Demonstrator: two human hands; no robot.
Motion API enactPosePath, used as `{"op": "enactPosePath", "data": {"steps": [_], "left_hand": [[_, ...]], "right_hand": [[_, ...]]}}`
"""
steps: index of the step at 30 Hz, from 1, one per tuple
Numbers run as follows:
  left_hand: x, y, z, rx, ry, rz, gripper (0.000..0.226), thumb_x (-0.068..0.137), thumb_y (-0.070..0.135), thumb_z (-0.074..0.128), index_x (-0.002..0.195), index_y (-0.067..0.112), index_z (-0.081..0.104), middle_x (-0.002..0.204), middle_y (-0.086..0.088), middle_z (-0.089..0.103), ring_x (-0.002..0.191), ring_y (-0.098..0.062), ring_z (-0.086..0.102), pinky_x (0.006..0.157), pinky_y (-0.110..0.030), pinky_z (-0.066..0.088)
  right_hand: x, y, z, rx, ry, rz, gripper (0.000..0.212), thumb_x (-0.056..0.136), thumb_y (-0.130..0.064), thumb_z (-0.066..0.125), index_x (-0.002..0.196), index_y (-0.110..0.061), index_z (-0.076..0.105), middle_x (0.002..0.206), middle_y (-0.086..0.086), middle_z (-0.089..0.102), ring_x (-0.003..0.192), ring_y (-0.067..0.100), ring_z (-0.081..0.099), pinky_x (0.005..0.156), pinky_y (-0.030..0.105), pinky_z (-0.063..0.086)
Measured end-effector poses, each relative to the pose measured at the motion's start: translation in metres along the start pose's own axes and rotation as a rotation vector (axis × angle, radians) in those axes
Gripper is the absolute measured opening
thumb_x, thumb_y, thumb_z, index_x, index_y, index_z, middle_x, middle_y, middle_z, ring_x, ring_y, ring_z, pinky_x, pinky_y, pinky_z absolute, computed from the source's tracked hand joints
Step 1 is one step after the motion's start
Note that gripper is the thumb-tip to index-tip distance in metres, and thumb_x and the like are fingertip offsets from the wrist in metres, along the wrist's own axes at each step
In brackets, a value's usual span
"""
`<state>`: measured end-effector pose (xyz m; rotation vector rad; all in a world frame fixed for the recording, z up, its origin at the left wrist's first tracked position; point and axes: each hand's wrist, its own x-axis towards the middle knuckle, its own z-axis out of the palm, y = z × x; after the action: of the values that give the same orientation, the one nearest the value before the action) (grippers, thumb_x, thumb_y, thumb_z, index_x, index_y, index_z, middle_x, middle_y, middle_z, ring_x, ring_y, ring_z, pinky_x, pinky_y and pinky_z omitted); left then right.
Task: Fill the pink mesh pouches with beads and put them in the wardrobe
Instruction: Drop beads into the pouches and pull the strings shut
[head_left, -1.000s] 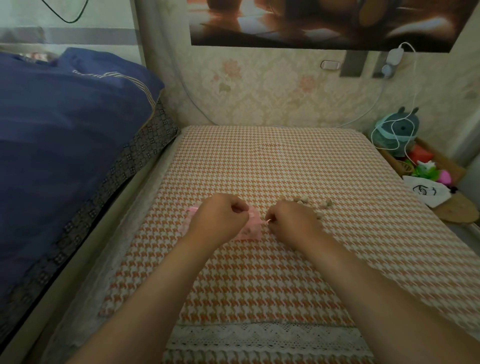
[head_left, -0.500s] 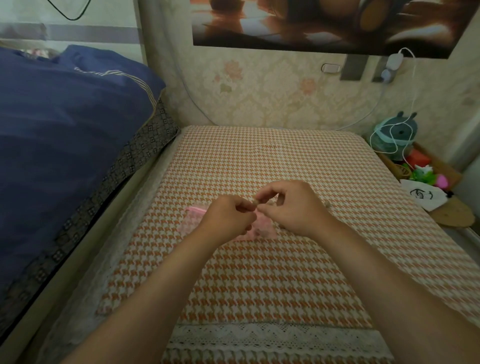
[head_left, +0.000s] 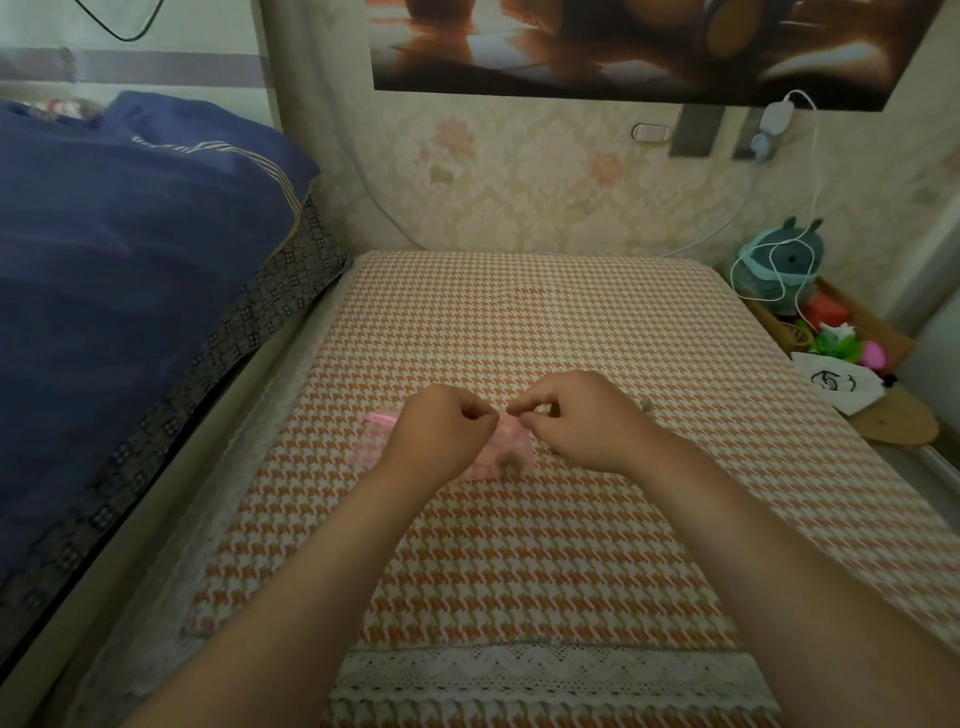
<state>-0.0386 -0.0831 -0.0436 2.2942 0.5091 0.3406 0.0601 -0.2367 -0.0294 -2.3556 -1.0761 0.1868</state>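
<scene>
A pink mesh pouch (head_left: 506, 452) lies on the orange houndstooth cloth (head_left: 519, 561), mostly hidden under my hands. My left hand (head_left: 441, 436) pinches the pouch's mouth with curled fingers. My right hand (head_left: 576, 421) meets it at the same spot, thumb and forefinger pinched together at the pouch's opening; whether a bead sits between them is hidden. A second pink pouch (head_left: 371, 439) shows flat to the left of my left hand. One small bead (head_left: 647, 404) peeks out on the cloth just right of my right hand.
A blue quilt (head_left: 130, 291) is piled high along the left. At the right edge stands a wooden tray (head_left: 862, 322) with a teal toy, a white cable, bright small items and a white bag. The wallpapered wall closes the far side.
My right hand moved from the beads on the cloth up and left to the pouch's mouth beside my left hand. One bump now shows inside the pouch.
</scene>
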Motion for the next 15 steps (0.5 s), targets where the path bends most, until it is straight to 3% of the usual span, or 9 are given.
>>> {"op": "enactPosePath", "data": {"steps": [3, 5, 7, 9, 12, 15], "left_hand": [[0.002, 0.001, 0.0, -0.026, -0.026, -0.023, 0.023, 0.09, 0.012, 0.062, 0.106, 0.024, 0.073, 0.087, 0.003, 0.073, 0.062, -0.006, 0.062, 0.048, -0.014, 0.044], [0.002, 0.0, 0.001, -0.037, -0.048, -0.033, 0.034, 0.089, 0.007, 0.059, 0.116, 0.027, 0.067, 0.083, 0.0, 0.071, 0.058, -0.013, 0.063, 0.043, -0.018, 0.045], [0.002, 0.001, 0.002, 0.009, -0.055, -0.016, 0.036, 0.09, 0.007, 0.057, 0.119, 0.025, 0.067, 0.08, 0.001, 0.07, 0.058, -0.015, 0.063, 0.047, -0.021, 0.047], [0.004, 0.004, 0.003, 0.08, -0.059, 0.003, 0.025, 0.092, 0.012, 0.059, 0.111, 0.021, 0.073, 0.084, 0.001, 0.072, 0.058, -0.012, 0.062, 0.054, -0.022, 0.051], [0.006, 0.007, 0.004, 0.117, -0.043, 0.035, 0.018, 0.092, 0.02, 0.063, 0.087, 0.012, 0.078, 0.085, -0.004, 0.076, 0.076, -0.018, 0.07, 0.073, -0.035, 0.06], [0.005, 0.01, 0.004, 0.129, -0.028, 0.04, 0.017, 0.091, 0.026, 0.064, 0.083, 0.02, 0.078, 0.08, 0.004, 0.074, 0.076, -0.014, 0.069, 0.074, -0.037, 0.06]], "right_hand": [[0.002, 0.014, -0.002, -0.009, 0.081, 0.081, 0.018, 0.096, -0.027, 0.064, 0.106, -0.037, 0.075, 0.093, -0.023, 0.07, 0.056, -0.01, 0.058, 0.057, 0.01, 0.04], [0.002, 0.024, -0.003, -0.067, 0.108, 0.136, 0.018, 0.096, -0.025, 0.064, 0.105, -0.037, 0.075, 0.1, -0.019, 0.073, 0.062, -0.011, 0.06, 0.054, 0.008, 0.039], [-0.001, 0.035, 0.003, -0.185, 0.078, 0.17, 0.018, 0.095, -0.022, 0.064, 0.105, -0.032, 0.076, 0.106, -0.014, 0.074, 0.083, -0.001, 0.066, 0.068, 0.02, 0.051], [-0.002, 0.044, 0.012, -0.305, 0.024, 0.179, 0.018, 0.093, -0.023, 0.066, 0.106, -0.032, 0.076, 0.107, -0.011, 0.072, 0.093, 0.012, 0.066, 0.077, 0.032, 0.055], [-0.002, 0.049, 0.024, -0.348, 0.039, 0.159, 0.015, 0.091, -0.034, 0.07, 0.104, -0.034, 0.077, 0.102, -0.011, 0.068, 0.09, 0.013, 0.065, 0.071, 0.03, 0.051], [0.003, 0.048, 0.028, -0.41, 0.063, 0.157, 0.013, 0.092, -0.038, 0.069, 0.096, -0.033, 0.079, 0.098, -0.009, 0.069, 0.085, 0.015, 0.066, 0.065, 0.029, 0.051]]}}
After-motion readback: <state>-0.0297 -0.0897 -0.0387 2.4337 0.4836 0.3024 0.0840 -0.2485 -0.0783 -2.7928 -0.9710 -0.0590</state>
